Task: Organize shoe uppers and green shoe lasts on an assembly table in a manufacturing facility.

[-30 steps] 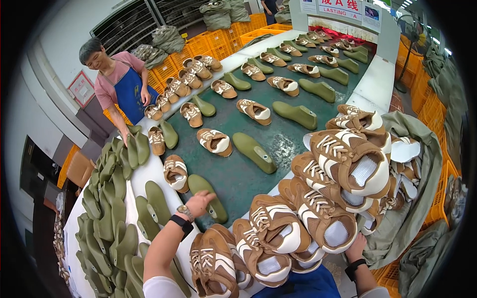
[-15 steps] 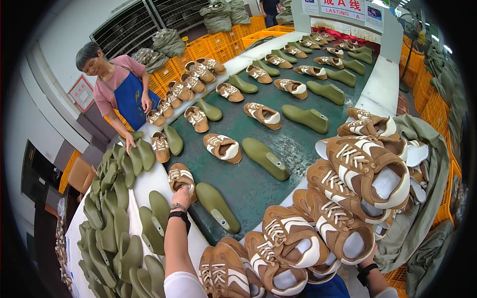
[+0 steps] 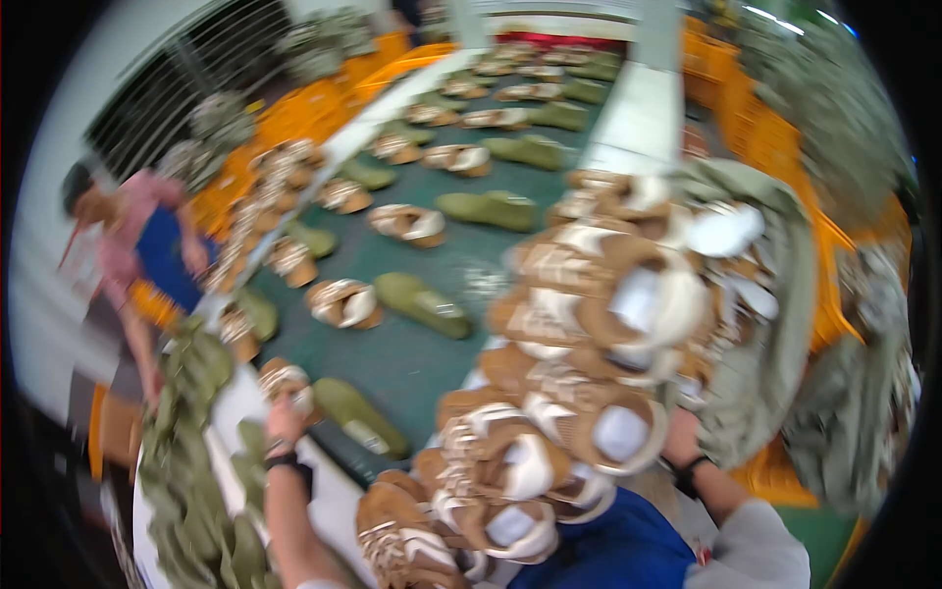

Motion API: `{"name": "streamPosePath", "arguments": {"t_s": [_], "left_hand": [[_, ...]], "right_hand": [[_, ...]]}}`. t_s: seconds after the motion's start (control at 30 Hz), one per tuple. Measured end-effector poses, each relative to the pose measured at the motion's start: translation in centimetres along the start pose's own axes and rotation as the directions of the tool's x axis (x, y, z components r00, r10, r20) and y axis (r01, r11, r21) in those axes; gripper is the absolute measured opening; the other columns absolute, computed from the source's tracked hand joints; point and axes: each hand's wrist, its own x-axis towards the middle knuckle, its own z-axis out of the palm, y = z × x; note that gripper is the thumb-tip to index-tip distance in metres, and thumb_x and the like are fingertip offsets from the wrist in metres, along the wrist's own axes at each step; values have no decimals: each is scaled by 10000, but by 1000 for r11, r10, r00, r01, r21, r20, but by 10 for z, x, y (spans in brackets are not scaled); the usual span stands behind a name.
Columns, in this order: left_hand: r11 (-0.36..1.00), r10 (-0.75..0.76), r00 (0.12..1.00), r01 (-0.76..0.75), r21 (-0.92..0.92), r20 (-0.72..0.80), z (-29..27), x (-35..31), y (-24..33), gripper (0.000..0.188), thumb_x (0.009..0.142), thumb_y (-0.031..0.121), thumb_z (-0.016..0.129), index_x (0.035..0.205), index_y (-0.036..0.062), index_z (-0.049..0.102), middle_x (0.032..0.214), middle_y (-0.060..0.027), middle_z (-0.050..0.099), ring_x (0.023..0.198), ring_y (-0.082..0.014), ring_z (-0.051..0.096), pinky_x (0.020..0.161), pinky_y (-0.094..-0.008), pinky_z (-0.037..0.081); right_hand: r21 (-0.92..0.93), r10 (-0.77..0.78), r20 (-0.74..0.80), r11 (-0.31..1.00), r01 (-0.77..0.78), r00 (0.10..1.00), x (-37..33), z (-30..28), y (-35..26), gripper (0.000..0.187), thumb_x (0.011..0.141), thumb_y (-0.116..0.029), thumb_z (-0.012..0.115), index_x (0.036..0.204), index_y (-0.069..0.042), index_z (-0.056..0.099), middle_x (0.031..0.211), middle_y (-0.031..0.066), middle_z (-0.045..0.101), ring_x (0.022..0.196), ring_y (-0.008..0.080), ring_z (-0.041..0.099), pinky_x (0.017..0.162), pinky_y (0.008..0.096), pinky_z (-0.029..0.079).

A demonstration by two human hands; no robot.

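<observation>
At the near left end of the green belt, my left hand (image 3: 287,420) grips the heel of a brown shoe with white laces (image 3: 283,379). A green shoe last (image 3: 359,416) lies just right of that shoe. My right hand (image 3: 681,439) is beside a heap of brown and white shoes (image 3: 616,432), close to a grey-green cloth (image 3: 760,393). The shoes and blur hide its fingers. White paper-like pieces fill the openings of several heaped shoes.
Shoes and lasts run in rows up the green belt (image 3: 392,265). Many lasts (image 3: 196,461) cover the white table at left. Orange crates (image 3: 785,481) stand at right. Across the far left side, a co-worker in a blue apron (image 3: 165,250) reaches toward the lasts.
The whole view has swung right and blurred, so the belt and shoes sit further left. My left hand stays at the same shoe; more of my right forearm shows beside the heap.
</observation>
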Motion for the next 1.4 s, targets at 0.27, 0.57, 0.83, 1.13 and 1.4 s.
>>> {"name": "streamPosePath", "arguments": {"t_s": [0.27,0.57,0.83,1.13,1.4], "left_hand": [[983,99,995,-103,-152,-33,-134,-116,103,435,735,64,609,1144,-25,491,1006,-155,588,882,-259,590,781,-328,463],[669,580,814,-499,-551,-34,-187,-344,265,333,812,9,552,1136,-51,501,1019,-137,587,885,-193,572,745,-275,454],[425,791,602,-419,-802,105,-138,-375,332,358,767,-28,581,1118,-29,516,944,-112,612,853,-147,573,722,-237,442],[492,604,769,-153,-857,209,-124,-383,310,276,817,-9,530,1090,-51,525,984,-129,598,894,-173,567,784,-260,441],[-178,266,956,-77,-981,-124,-95,-369,262,494,848,158,495,1276,-28,332,1263,-140,416,1163,-195,415,927,-326,384]], "right_hand": [[209,-181,64,964,165,981,6,-25,-2,683,669,-570,602,988,30,534,1032,210,540,933,370,514,786,432,400],[286,-16,112,958,-16,994,49,-42,91,335,797,-296,519,1012,-48,584,808,158,615,792,325,592,712,431,461],[405,184,-265,912,-64,946,-11,-105,52,302,726,-303,623,894,-52,602,860,161,600,792,325,588,705,403,466],[302,-65,-656,890,341,752,-139,-219,-34,282,621,-246,743,752,-72,564,771,79,572,600,238,571,515,297,449],[233,-726,-622,184,955,292,-157,-261,-152,289,614,-289,744,679,-102,534,736,7,528,516,151,506,435,255,382]]}}
